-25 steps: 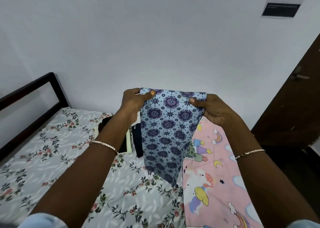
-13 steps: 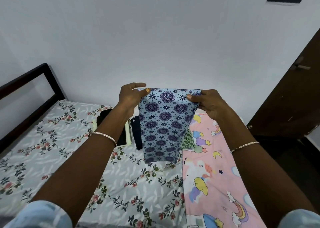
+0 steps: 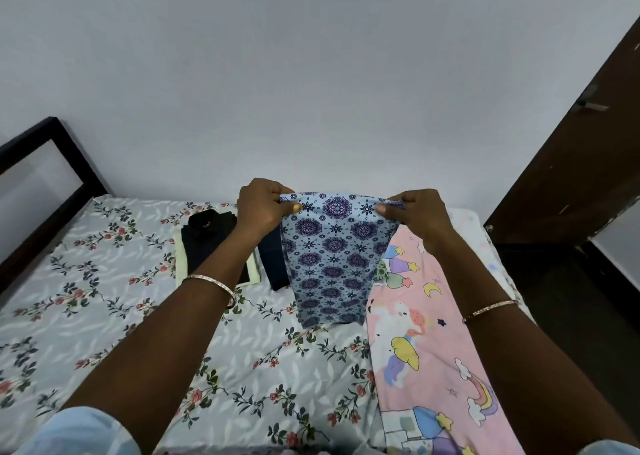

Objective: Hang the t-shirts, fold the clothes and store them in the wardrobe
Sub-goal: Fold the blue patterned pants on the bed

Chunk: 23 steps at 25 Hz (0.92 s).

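Observation:
A light blue garment with purple medallion print hangs from both my hands over the bed, its lower end touching the sheet. My left hand pinches its top left corner and my right hand pinches the top right corner. A folded black garment lies on a pale yellow folded cloth to the left. A dark navy folded piece sits partly behind the blue garment. A pink cloth with unicorn print is spread on the bed's right side.
The bed carries a grey floral sheet and has a black frame at the left. A white wall rises behind the bed. A dark brown door stands at the right, with dark floor beneath it.
The blue garment has come down, so its lower end now rests on the sheet. My view has tilted downward, showing more of the bed.

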Available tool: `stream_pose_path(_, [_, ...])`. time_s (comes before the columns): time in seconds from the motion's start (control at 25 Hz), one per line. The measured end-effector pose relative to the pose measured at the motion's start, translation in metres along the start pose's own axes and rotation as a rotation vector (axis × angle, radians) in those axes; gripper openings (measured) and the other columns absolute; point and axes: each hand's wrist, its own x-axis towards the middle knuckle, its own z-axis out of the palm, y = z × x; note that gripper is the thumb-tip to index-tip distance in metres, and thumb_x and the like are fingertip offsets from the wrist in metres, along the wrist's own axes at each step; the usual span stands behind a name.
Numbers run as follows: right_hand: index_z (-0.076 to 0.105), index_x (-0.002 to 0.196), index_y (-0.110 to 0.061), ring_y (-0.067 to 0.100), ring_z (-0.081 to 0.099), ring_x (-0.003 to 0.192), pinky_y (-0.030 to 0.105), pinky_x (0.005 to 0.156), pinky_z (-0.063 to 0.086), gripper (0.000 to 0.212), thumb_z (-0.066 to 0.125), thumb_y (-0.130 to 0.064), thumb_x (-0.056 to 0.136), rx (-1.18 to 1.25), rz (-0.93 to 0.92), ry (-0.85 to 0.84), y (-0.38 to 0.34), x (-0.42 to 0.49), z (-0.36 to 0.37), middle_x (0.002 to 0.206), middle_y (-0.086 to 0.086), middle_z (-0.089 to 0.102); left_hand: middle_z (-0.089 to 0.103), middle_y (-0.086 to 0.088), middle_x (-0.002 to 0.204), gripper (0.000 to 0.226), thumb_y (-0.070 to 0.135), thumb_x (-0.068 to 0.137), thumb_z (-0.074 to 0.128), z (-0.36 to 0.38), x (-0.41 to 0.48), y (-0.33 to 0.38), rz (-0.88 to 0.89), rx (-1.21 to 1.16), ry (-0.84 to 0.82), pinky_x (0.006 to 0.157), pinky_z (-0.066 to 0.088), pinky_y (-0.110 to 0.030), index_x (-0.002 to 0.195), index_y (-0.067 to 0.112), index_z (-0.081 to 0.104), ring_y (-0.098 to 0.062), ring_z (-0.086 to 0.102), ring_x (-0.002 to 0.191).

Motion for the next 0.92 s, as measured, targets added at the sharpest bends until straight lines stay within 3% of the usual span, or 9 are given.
stream_pose_path(0.16, [0.069,0.062,-0.017,0.017,0.043,0.058,0.028,0.060,0.030,0.031,0.088,-0.040,0.071,-0.149,-0.030,0.005,0.034,0.008,0.005,0.058,0.009,0.052,0.076,-0.010,0.093,0.029,0.031,0.078,0.083,0.024,0.008,-0.022,0.029,0.166,-0.060,0.070,0.047,-0.027,0.098,0.011,0.078,-0.021,0.069,0.084])
stream_pose_path(0.36, [0.061,0.058,-0.022,0.012,0.037,0.053,0.030,0.055,0.024,0.034,0.084,-0.039,0.077,-0.255,0.007,-0.030,0.064,0.033,0.009,0.053,0.002,0.045,0.076,-0.008,0.093,0.025,0.035,0.083,0.078,0.060,0.030,-0.046,0.023,0.256,-0.133,0.073,0.052,-0.033,0.096,0.015,0.079,-0.025,0.070,0.090])
stream_pose_path(0.44, [0.064,0.062,-0.022,0.012,0.045,0.055,0.029,0.059,0.032,0.028,0.086,-0.032,0.076,-0.183,0.034,-0.022,0.083,0.049,0.009,0.056,0.000,0.053,0.077,-0.008,0.093,0.024,0.034,0.082,0.079,0.076,0.042,-0.054,0.016,0.238,-0.127,0.072,0.050,-0.030,0.095,0.014,0.079,-0.024,0.070,0.091])
stream_pose_path(0.52, [0.072,0.080,-0.018,0.014,0.061,0.065,0.032,0.068,0.047,0.016,0.087,-0.020,0.075,-0.093,0.064,-0.057,0.099,0.060,0.008,0.072,0.004,0.069,0.077,-0.008,0.093,0.024,0.031,0.079,0.082,0.088,0.048,-0.061,-0.008,0.197,-0.097,0.075,0.054,-0.032,0.096,0.014,0.079,-0.024,0.072,0.091])
stream_pose_path(0.64, [0.074,0.096,-0.016,0.025,0.071,0.084,0.038,0.082,0.057,0.024,0.082,-0.003,0.078,-0.053,0.070,-0.090,0.110,0.067,0.006,0.092,0.013,0.075,0.076,-0.006,0.093,0.028,0.024,0.077,0.084,0.099,0.047,-0.064,-0.038,0.085,-0.042,0.077,0.057,-0.036,0.102,0.015,0.076,-0.020,0.071,0.082])
stream_pose_path(0.84, [0.076,0.103,-0.016,-0.013,0.064,0.072,0.005,0.070,0.046,0.024,0.077,-0.004,0.083,-0.169,-0.045,-0.055,0.128,0.040,0.009,0.090,-0.001,0.073,0.076,0.005,0.088,0.020,0.022,0.078,0.083,0.110,0.006,-0.088,0.020,0.044,0.015,0.065,0.059,-0.036,0.097,0.022,0.078,-0.013,0.071,0.070])
stream_pose_path(0.92, [0.076,0.102,-0.009,-0.016,0.063,0.076,0.002,0.069,0.043,0.020,0.077,-0.002,0.082,-0.203,-0.077,-0.077,0.153,0.005,0.018,0.091,-0.001,0.072,0.076,0.011,0.089,0.021,0.022,0.076,0.084,0.118,-0.031,-0.110,-0.001,0.064,0.024,0.069,0.058,-0.028,0.096,0.024,0.079,-0.004,0.070,0.072])
